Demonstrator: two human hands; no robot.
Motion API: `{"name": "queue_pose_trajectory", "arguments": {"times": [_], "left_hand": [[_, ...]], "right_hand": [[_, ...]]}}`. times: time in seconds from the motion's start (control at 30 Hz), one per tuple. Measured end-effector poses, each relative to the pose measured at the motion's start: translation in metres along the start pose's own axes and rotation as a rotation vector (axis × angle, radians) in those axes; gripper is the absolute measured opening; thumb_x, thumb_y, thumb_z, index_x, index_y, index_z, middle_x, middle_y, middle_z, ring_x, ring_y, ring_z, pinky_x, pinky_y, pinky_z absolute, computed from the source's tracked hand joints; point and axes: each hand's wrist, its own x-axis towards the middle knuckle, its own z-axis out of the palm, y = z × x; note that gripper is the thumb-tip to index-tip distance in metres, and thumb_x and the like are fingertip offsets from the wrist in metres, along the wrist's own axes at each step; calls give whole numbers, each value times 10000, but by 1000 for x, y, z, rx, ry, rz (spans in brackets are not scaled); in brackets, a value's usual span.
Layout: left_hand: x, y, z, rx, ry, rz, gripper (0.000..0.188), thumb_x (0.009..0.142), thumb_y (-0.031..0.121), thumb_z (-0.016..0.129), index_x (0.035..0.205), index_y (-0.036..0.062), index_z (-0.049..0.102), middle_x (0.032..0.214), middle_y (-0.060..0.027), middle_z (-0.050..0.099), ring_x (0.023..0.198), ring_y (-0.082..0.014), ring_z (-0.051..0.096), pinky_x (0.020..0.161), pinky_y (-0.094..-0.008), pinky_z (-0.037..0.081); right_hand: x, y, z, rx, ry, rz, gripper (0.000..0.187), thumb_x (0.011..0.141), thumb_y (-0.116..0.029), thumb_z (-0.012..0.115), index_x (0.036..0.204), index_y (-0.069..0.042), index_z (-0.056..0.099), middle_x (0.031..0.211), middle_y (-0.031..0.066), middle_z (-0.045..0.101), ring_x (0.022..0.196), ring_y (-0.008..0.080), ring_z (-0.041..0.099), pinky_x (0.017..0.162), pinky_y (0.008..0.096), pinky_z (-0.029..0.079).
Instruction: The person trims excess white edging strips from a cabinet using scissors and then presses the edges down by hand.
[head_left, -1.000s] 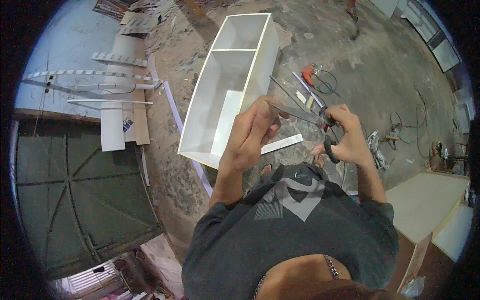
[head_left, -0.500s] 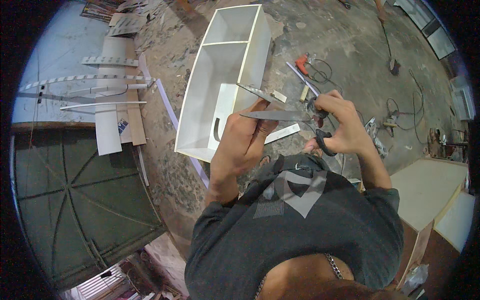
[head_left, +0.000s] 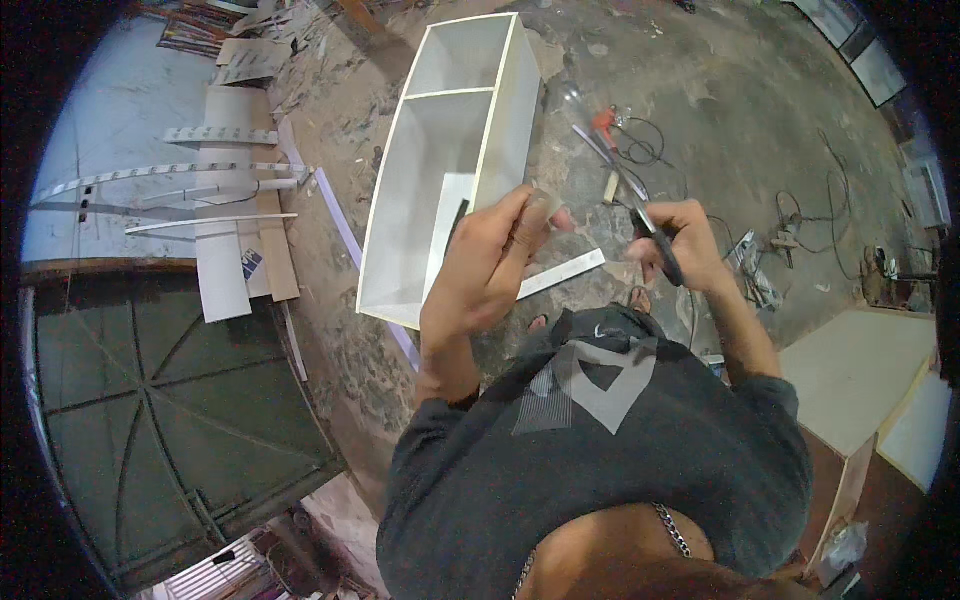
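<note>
My right hand (head_left: 690, 245) grips a pair of scissors (head_left: 660, 248) by the black handles. Their blades point up and away, look closed, and are smeared by motion. To the left, my left hand (head_left: 485, 260) is closed with the thumb and fingers pinched on a short pale strip (head_left: 543, 206); most of the strip is hidden by the fingers. The two hands are apart, at chest height. Below the left hand, a white flat piece (head_left: 570, 271) slants across the floor.
A white open cabinet box (head_left: 432, 135) with a divider lies ahead on the floor. An orange power drill (head_left: 604, 125) with a cord is beyond my right hand. White and brown boards (head_left: 222, 250) are at the left, and a pale cabinet (head_left: 850, 375) stands at the right.
The scissors have swung away from the strip; their blades, earlier spread and pointing left at it, now point up and look closed. My left hand has turned slightly, and less of the strip shows.
</note>
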Motion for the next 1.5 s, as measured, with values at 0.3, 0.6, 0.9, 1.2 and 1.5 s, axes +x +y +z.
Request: {"name": "queue_pose_trajectory", "arguments": {"times": [0.3, 0.6, 0.9, 1.2, 1.5], "left_hand": [[6, 5, -2, -119, 38, -85, 234, 1013, 216, 433, 998, 34, 580, 641, 17, 420, 579, -71, 376, 527, -235, 323], [3, -1, 1, 42, -19, 37, 201, 956, 111, 503, 1101, -26, 522, 677, -130, 516, 566, -197, 450, 549, -304, 376], [-2, 5, 3, 136, -41, 130, 163, 925, 69, 521, 1023, -46, 583, 848, -201, 587, 707, -348, 574, 641, -368, 439], [-5, 9, 8, 143, -114, 169, 148, 894, 14, 520, 998, -37, 612, 934, -194, 622, 856, -395, 602, 753, -391, 471], [-9, 8, 11, 173, -117, 151, 145, 909, 39, 522, 1030, -27, 568, 845, -176, 635, 793, -369, 626, 708, -387, 481]], "right_hand": [[-4, -3, 2, -141, 6, -148, 624, 575, -456, 850, 871, 6, 553, 784, 80, 556, 723, 205, 535, 675, 341, 427], [0, -43, -4, -405, 21, -312, 679, 530, -518, 852, 865, -17, 540, 734, 91, 515, 690, 270, 476, 695, 365, 369], [-3, -44, -7, -417, 23, -342, 664, 513, -520, 857, 836, -35, 538, 701, 79, 489, 653, 260, 463, 687, 349, 357], [-10, -40, -6, -439, 13, -372, 710, 522, -510, 853, 906, -10, 527, 794, 105, 507, 703, 270, 416, 658, 359, 359], [-17, -23, -9, -455, 27, -356, 509, 587, -331, 871, 740, -3, 513, 604, 86, 442, 559, 208, 406, 499, 318, 326]]}}
